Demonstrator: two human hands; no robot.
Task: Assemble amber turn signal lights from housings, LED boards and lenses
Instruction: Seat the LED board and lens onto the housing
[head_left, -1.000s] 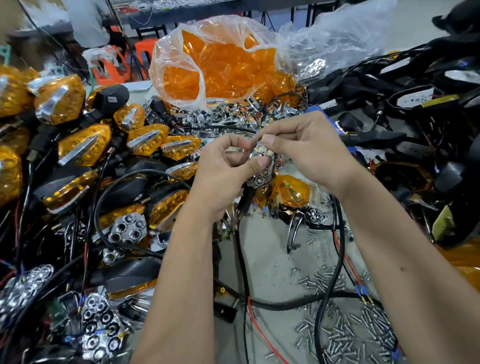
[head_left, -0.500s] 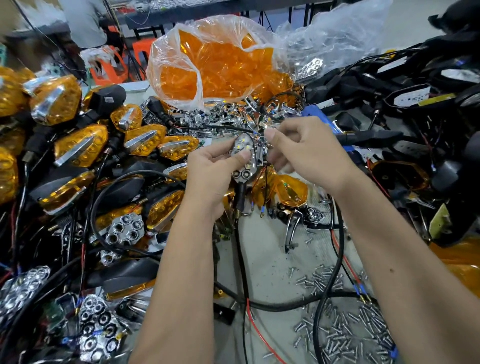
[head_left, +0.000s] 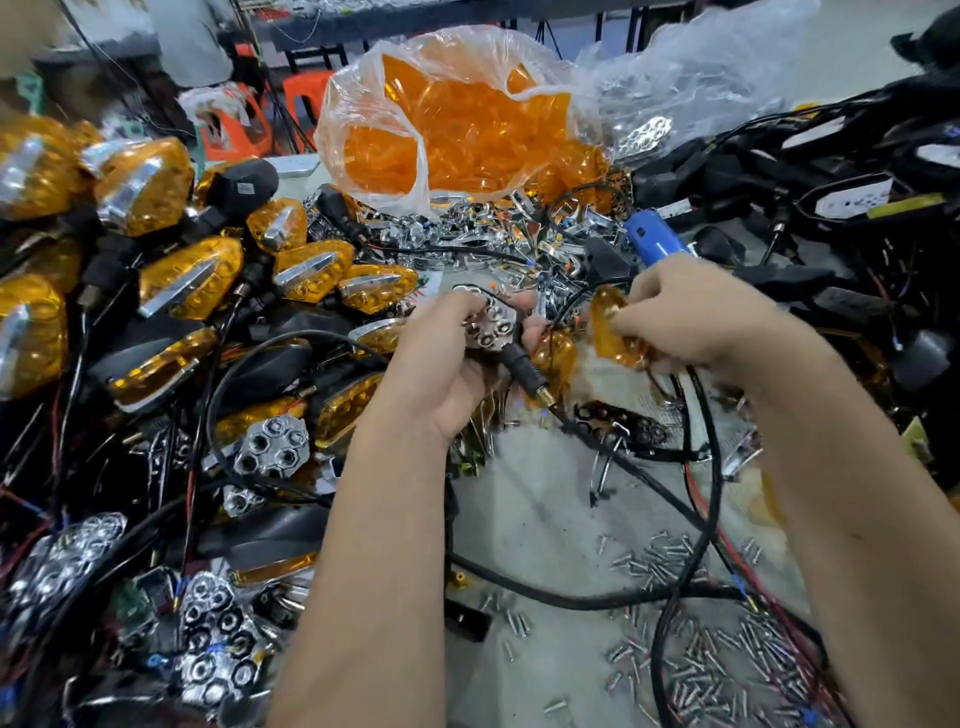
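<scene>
My left hand (head_left: 441, 358) grips a turn signal housing (head_left: 491, 325) with a chrome reflector and LED board facing up; its black stem (head_left: 524, 366) points down to the right. My right hand (head_left: 691, 312) holds an amber lens (head_left: 608, 325) just right of the housing, a small gap between them. Another amber lens (head_left: 556, 353) lies below, between the hands. A clear bag of amber lenses (head_left: 457, 124) sits behind. Finished amber signals (head_left: 192, 280) are piled at the left.
Loose chrome reflectors (head_left: 270, 449) and black wires lie at the left and front. Several screws (head_left: 691, 670) are scattered on the grey table at the lower right. A blue tool handle (head_left: 652, 239) lies behind my right hand. Black housings (head_left: 831, 171) are heaped at the right.
My right hand left the LED board, moved right and picked up an amber lens. My left hand turned the housing and lowered it slightly.
</scene>
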